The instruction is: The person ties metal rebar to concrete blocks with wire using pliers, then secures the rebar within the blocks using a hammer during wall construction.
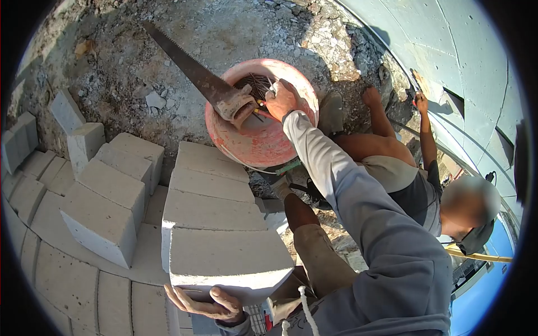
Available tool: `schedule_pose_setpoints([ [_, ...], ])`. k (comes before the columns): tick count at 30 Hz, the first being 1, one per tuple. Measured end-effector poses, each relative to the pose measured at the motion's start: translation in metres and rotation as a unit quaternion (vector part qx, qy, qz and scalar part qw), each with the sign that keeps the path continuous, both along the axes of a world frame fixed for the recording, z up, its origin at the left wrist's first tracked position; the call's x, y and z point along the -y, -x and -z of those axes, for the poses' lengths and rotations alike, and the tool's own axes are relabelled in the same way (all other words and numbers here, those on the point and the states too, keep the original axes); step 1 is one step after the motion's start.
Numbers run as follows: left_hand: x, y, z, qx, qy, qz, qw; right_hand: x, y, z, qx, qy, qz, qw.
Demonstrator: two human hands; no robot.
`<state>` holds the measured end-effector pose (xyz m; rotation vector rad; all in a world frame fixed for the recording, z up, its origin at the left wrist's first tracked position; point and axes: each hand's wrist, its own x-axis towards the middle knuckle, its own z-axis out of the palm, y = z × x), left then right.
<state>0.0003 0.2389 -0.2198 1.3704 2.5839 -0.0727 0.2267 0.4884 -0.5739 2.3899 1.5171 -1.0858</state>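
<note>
My right hand (282,102) is inside a worn red tub (262,147), its fingers closed. What they hold is mostly hidden; beside them shows a red-and-yellow handle (261,112). Thin rusty nails or wire pieces (259,85) lie in the tub. A handsaw (193,70) rests across the tub's left side, its blade pointing up and left. Near the bottom, my left hand (204,302) lies with fingers stretched along the lower front edge of a pale concrete block (227,252), thumb against its side. That block is the nearest of several in a row.
More blocks (109,190) stand and lie stacked on the left. Broken stones and dirt (157,101) cover the ground beyond. At the right another person (386,151) crouches, a hand (420,102) against a grey panel wall (420,33).
</note>
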Motion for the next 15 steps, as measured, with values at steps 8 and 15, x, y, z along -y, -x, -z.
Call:
schedule_pose_setpoints([
  [8,0.001,0.001,-0.01,-0.027,0.081,-0.007,0.996,-0.016,-0.005,0.077,0.072,0.047,-0.278,0.957],
  [15,0.001,0.001,-0.01,-0.025,0.098,-0.008,0.995,-0.012,0.001,0.066,0.057,0.001,-0.337,0.94],
])
